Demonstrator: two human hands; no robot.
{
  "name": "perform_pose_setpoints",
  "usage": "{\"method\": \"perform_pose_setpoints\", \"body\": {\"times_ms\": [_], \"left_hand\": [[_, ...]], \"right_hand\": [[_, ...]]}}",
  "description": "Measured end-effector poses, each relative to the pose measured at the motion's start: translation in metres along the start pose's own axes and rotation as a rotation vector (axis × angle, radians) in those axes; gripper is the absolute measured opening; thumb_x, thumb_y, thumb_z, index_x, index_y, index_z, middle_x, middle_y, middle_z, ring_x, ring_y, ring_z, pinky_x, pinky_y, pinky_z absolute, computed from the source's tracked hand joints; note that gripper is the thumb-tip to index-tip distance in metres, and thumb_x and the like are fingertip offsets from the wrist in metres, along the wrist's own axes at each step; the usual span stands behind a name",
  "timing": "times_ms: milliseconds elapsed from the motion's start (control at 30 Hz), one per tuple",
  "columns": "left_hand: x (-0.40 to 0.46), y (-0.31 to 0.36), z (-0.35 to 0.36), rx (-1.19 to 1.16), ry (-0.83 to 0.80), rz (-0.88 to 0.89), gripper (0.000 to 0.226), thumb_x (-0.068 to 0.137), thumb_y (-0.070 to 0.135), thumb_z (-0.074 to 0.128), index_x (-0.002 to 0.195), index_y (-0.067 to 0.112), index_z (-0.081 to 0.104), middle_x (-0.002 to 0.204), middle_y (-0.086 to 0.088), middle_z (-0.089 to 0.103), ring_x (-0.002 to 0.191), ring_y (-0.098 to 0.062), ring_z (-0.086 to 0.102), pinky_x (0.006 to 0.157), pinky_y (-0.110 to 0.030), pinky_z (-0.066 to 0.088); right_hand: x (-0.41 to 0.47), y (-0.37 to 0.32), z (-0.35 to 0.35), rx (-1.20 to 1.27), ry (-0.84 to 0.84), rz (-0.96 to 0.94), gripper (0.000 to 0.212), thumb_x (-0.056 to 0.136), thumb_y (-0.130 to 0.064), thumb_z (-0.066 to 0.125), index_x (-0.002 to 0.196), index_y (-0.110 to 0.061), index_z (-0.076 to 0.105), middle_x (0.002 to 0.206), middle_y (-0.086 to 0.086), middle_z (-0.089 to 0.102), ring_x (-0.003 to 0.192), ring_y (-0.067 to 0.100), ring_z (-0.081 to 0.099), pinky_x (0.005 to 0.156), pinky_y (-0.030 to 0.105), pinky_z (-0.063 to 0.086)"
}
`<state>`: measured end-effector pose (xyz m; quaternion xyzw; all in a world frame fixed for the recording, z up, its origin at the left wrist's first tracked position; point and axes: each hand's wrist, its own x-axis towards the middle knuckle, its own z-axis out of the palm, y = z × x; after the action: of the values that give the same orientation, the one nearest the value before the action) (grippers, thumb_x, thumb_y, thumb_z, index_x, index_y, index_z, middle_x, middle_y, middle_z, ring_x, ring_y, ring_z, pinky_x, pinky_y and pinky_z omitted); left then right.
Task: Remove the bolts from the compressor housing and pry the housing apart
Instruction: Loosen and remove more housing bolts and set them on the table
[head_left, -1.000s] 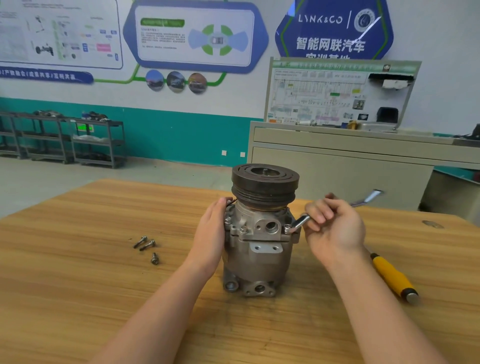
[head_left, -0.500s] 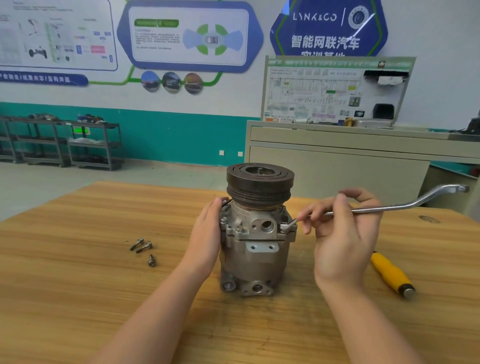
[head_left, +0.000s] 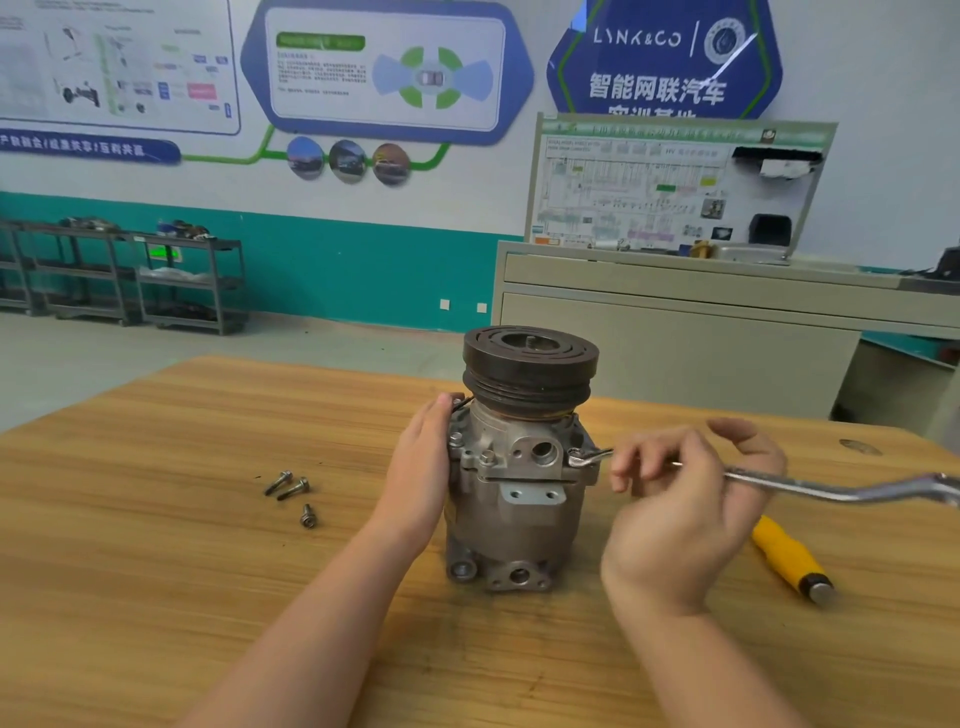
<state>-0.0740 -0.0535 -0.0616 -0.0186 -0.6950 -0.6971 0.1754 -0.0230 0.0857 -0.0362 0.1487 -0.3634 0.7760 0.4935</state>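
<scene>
The fingers (head_left: 636, 465) of the right hand (head_left: 680, 514) are curled lightly round the shank of a chrome wrench (head_left: 810, 486), pinching it near its working end — the thumb arches over the top. The wrench's ring end sits on a bolt (head_left: 576, 457) at the right side of the compressor housing (head_left: 511, 499), and the handle runs out to the right, level at first and then cranked upward near the frame edge.

The left hand (head_left: 423, 467) lies flat against the left flank of the housing, fingers straight and pointing up, their tips touching the flange just below the pulley (head_left: 530, 369). The housing stands upright near the middle of the wooden table (head_left: 156, 571), the dark grooved pulley on top and a mounting lug and port flange at its foot. Two more bolt heads show on the flange at the front left.

Three loose bolts (head_left: 293, 491) lie on the table well to the left of the left hand — two side by side, a shorter one just in front of them. A yellow-handled tool (head_left: 789, 558) rests on the table behind the right wrist, its metal end cap toward the camera.

Beyond the table stand a grey cabinet (head_left: 675, 338) carrying a wiring-diagram board, dark metal shelving (head_left: 156, 275) along the teal-banded wall, and printed posters above.
</scene>
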Motion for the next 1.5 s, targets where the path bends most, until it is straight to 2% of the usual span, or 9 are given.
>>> {"method": "perform_pose_setpoints", "body": {"times_ms": [167, 233, 367, 733, 1033, 1167, 1300, 1400, 1500], "left_hand": [[-0.001, 0.003, 0.001, -0.009, -0.008, -0.016, 0.046, 0.106, 0.04, 0.03, 0.138, 0.021, 0.055, 0.137, 0.001, 0.059, 0.131, -0.015, 0.049, 0.116, -0.045, 0.034], [0.0, 0.003, 0.001, -0.012, -0.013, -0.014, 0.045, 0.106, 0.039, 0.03, 0.138, 0.02, 0.056, 0.137, 0.0, 0.059, 0.131, -0.016, 0.049, 0.115, -0.046, 0.034], [0.0, 0.003, 0.0, -0.015, -0.019, -0.027, 0.047, 0.106, 0.042, 0.03, 0.139, 0.02, 0.054, 0.139, -0.001, 0.057, 0.133, -0.018, 0.047, 0.116, -0.047, 0.033], [-0.001, 0.003, 0.0, -0.008, -0.008, -0.023, 0.047, 0.105, 0.043, 0.03, 0.139, 0.021, 0.054, 0.138, 0.0, 0.058, 0.132, -0.017, 0.048, 0.115, -0.047, 0.034], [-0.002, 0.004, 0.0, -0.007, -0.012, -0.022, 0.046, 0.106, 0.041, 0.029, 0.14, 0.021, 0.054, 0.139, 0.001, 0.057, 0.132, -0.015, 0.047, 0.115, -0.045, 0.034], [-0.002, 0.005, 0.001, -0.013, -0.009, -0.021, 0.044, 0.106, 0.04, 0.03, 0.135, 0.021, 0.057, 0.133, 0.001, 0.061, 0.127, -0.015, 0.051, 0.113, -0.046, 0.037], [-0.002, 0.005, 0.001, -0.011, -0.001, -0.008, 0.043, 0.106, 0.038, 0.03, 0.129, 0.02, 0.061, 0.125, 0.002, 0.065, 0.121, -0.014, 0.055, 0.11, -0.045, 0.04], [-0.003, 0.004, 0.002, 0.0, -0.01, 0.002, 0.044, 0.107, 0.039, 0.029, 0.131, 0.02, 0.059, 0.128, 0.0, 0.064, 0.123, -0.016, 0.054, 0.11, -0.047, 0.04], [-0.002, 0.003, 0.002, 0.011, -0.007, 0.015, 0.045, 0.106, 0.04, 0.028, 0.135, 0.019, 0.057, 0.133, -0.001, 0.061, 0.128, -0.017, 0.051, 0.112, -0.047, 0.037]], "right_hand": [[0.049, 0.009, -0.013, 0.23, 0.063, 0.844, 0.024, 0.093, 0.0, 0.028, 0.08, -0.015, 0.042, 0.049, -0.003, 0.035, 0.041, 0.012, 0.038, 0.035, 0.017, 0.026], [0.055, 0.012, -0.017, 0.355, 0.088, 0.97, 0.023, 0.095, -0.002, 0.031, 0.078, -0.012, 0.043, 0.053, -0.001, 0.038, 0.042, 0.012, 0.044, 0.034, 0.018, 0.031], [0.059, 0.004, -0.021, 0.506, 0.199, 0.826, 0.028, 0.097, -0.001, 0.033, 0.073, -0.011, 0.044, 0.056, 0.002, 0.045, 0.046, 0.015, 0.053, 0.038, 0.018, 0.038], [0.016, -0.005, -0.008, -0.261, -0.122, -0.022, 0.012, 0.101, -0.017, 0.038, 0.1, -0.029, 0.041, 0.055, -0.002, 0.054, 0.053, 0.02, 0.061, 0.048, 0.027, 0.049], [0.004, -0.003, -0.005, -0.34, -0.127, -0.107, 0.016, 0.098, -0.015, 0.037, 0.101, -0.03, 0.035, 0.061, 0.0, 0.058, 0.058, 0.021, 0.065, 0.052, 0.031, 0.054], [-0.012, -0.004, -0.001, -0.449, -0.241, -0.32, 0.03, 0.095, -0.016, 0.036, 0.111, -0.042, 0.037, 0.09, 0.019, 0.059, 0.066, 0.025, 0.06, 0.065, 0.043, 0.052], [-0.026, 0.0, 0.0, -0.515, -0.399, -0.455, 0.027, 0.093, -0.006, 0.034, 0.092, 0.017, 0.049, 0.106, -0.031, 0.048, 0.076, -0.008, 0.053, 0.073, 0.006, 0.043], [-0.035, -0.003, 0.001, -0.554, -0.478, -0.504, 0.025, 0.098, -0.01, 0.036, 0.093, 0.013, 0.045, 0.07, -0.008, 0.048, 0.065, 0.0, 0.049, 0.073, -0.001, 0.034], [-0.035, -0.005, 0.002, -0.473, -0.482, -0.493, 0.029, 0.104, -0.027, 0.033, 0.1, -0.005, 0.05, 0.07, -0.01, 0.044, 0.065, -0.001, 0.05, 0.069, 0.005, 0.04]]}}
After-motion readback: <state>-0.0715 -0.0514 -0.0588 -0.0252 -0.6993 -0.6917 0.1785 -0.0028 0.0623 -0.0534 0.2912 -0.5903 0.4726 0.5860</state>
